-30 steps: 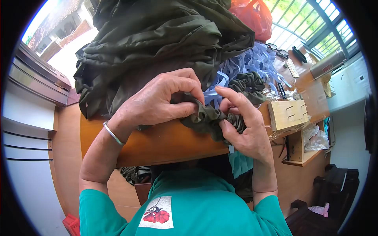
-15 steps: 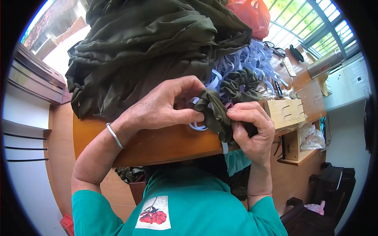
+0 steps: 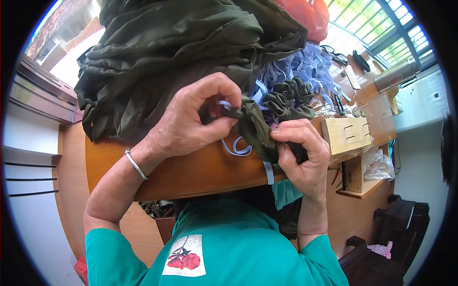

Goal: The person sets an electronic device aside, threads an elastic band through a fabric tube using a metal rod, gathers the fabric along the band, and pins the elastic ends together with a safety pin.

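Note:
Between my hands a dark olive fabric tube (image 3: 255,126) is bunched up over the front of the table. My left hand (image 3: 183,119) pinches its left end between thumb and index finger, where a bit of light blue elastic shows. At the tube's right part, my right hand (image 3: 305,155) grips the cloth with thumb and fingertips; something small and pinkish shows by the fingertips. A loop of light blue elastic band (image 3: 237,150) hangs below the tube onto the wood. Just behind lies a gathered olive scrunchie (image 3: 290,99), beside a heap of light blue elastic strips (image 3: 305,66).
A large mound of olive fabric (image 3: 167,62) covers the table's (image 3: 191,174) left and back. To the right are a wooden block with metal staples (image 3: 346,136), eyeglasses (image 3: 335,55), a steel flask (image 3: 396,76) and a red plastic bag (image 3: 305,19).
My left hand has moved up and slightly left with its end of the tube, stretching the tube longer. More of the elastic loop shows below. My right hand stays nearly in place.

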Demonstrator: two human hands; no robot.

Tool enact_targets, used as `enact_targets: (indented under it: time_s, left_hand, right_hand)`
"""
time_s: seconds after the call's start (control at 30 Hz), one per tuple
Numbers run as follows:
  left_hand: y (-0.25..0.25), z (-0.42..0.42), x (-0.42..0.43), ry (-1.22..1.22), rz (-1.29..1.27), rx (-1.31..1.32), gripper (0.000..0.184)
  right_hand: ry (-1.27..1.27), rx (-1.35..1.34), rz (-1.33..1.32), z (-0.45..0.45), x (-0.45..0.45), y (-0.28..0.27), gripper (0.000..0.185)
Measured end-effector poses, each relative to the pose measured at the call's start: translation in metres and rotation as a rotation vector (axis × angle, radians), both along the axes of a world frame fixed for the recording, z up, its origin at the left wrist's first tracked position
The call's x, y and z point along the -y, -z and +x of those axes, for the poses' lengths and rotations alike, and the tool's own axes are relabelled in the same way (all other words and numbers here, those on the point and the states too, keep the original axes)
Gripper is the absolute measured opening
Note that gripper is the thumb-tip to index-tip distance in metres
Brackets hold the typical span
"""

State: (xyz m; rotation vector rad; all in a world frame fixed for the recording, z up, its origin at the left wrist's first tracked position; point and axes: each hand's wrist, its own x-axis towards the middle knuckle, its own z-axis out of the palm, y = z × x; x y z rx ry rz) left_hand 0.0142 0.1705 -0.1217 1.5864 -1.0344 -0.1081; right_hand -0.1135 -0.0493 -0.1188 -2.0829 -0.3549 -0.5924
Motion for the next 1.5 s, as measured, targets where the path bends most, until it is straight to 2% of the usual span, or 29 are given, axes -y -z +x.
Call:
enact_targets:
  time_s: [0.03,0.23,0.3,0.63,0.83,1.03,1.13,1.2,1.33,1.5]
  left_hand:
    - [0.002,0.002,0.0,0.019,-0.043,0.041,0.023]
    - [-0.001,0.001,0.002,0.063,-0.116,-0.102,0.026]
    - [0.001,0.002,0.001,0.077,-0.076,-0.017,0.026]
    - [0.003,0.005,0.002,0.068,-0.197,-0.079,0.026]
    - [-0.006,0.001,-0.002,0.027,0.017,0.185,0.032]
    - [-0.008,0.004,-0.005,0.068,0.008,0.202,0.033]
    - [-0.011,0.002,-0.001,0.132,0.004,0.123,0.025]
    - [-0.01,0.001,-0.002,0.192,-0.04,-0.046,0.022]
    - [-0.012,-0.001,-0.006,0.243,-0.01,-0.279,0.028]
    - [-0.014,-0.002,-0.007,0.232,0.065,-0.23,0.021]
  right_hand:
    - [-0.014,0.004,0.008,0.0,0.001,0.0,0.035]
    - [-0.011,-0.081,0.049,-0.005,-0.005,-0.008,0.052]
    - [-0.039,-0.1,-0.009,-0.005,-0.005,-0.008,0.056]
    - [-0.076,-0.106,-0.012,-0.005,0.004,-0.002,0.055]
    - [-0.101,-0.207,0.042,-0.006,-0.001,-0.011,0.054]
    - [-0.133,-0.213,0.117,-0.006,0.006,-0.009,0.053]
    - [-0.165,-0.224,0.106,-0.007,0.006,-0.011,0.05]
    - [-0.18,-0.19,0.111,-0.006,0.007,-0.009,0.047]
    - [-0.2,-0.231,0.154,-0.007,0.009,-0.011,0.041]
    - [-0.169,-0.257,0.105,-0.007,0.008,-0.015,0.038]
